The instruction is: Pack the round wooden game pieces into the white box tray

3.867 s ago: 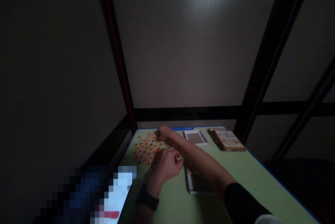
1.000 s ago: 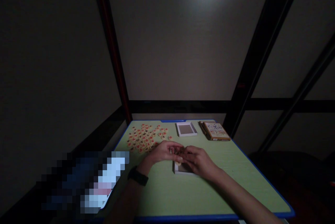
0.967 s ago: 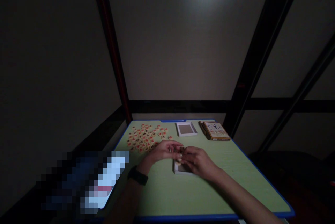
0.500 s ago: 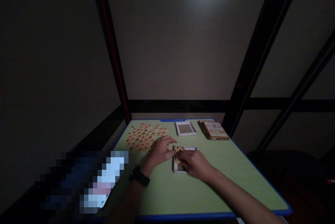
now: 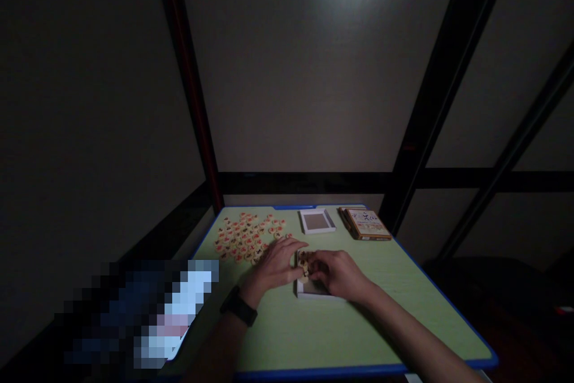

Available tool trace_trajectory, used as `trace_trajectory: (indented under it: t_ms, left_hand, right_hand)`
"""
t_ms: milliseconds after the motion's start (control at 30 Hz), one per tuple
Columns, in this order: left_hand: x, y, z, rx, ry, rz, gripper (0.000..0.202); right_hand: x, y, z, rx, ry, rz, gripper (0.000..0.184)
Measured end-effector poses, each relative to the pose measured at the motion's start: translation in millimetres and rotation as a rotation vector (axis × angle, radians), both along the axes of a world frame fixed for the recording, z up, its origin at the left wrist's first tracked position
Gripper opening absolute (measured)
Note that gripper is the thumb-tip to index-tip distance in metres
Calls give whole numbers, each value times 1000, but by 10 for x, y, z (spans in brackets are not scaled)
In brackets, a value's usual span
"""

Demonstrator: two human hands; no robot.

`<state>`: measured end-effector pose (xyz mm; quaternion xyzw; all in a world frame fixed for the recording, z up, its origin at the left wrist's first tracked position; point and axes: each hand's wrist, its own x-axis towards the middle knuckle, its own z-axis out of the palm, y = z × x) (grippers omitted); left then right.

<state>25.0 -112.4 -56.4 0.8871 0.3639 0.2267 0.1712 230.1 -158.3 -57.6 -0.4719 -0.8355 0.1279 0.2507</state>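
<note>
A shallow white tray [image 5: 319,296] lies on the green table, with several round wooden Chinese chess pieces [image 5: 305,272] along its left side. My right hand [image 5: 338,273] reaches over the tray from the right, its fingers curled and pinched on a piece among them. At the tray's left wall is my left hand [image 5: 275,266], a dark watch on its wrist. Its fingers are spread, the thumb tip close to the pieces and the index finger stretched over the far left corner. The fingertips of my right hand are partly hidden.
Many loose Chinese chess pieces [image 5: 242,236] with red or dark characters spread over the table's left side. A second white tray [image 5: 317,230] stands at the back. Right of it lies a printed box [image 5: 368,223]. A blurred-out bright patch [image 5: 182,311] is at the left edge.
My left hand has moved slightly right, bringing its thumb over the tray's left wall. My right hand has shifted a little, with its fingers more curled, and more of the pieces show.
</note>
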Motion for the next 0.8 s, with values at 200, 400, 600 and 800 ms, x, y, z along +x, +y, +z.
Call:
trace_trajectory:
  t_ms: [200,400,600,800]
  left_hand:
    - [60,-46,-9,2,48,-25,70]
    - [82,-40,-58,-8,68,5,75]
    - [85,-65,-6,-25,71,13,72]
    - [93,-50,-41,-29,68,7,73]
  right_hand:
    - [120,66,29,-67,-94,-120,21]
    - [74,116,-66,-75,-154,-121,18]
    - [77,126,-70,-71,-156,-129,16]
    - [65,109,-73,-64,-150,-129,14]
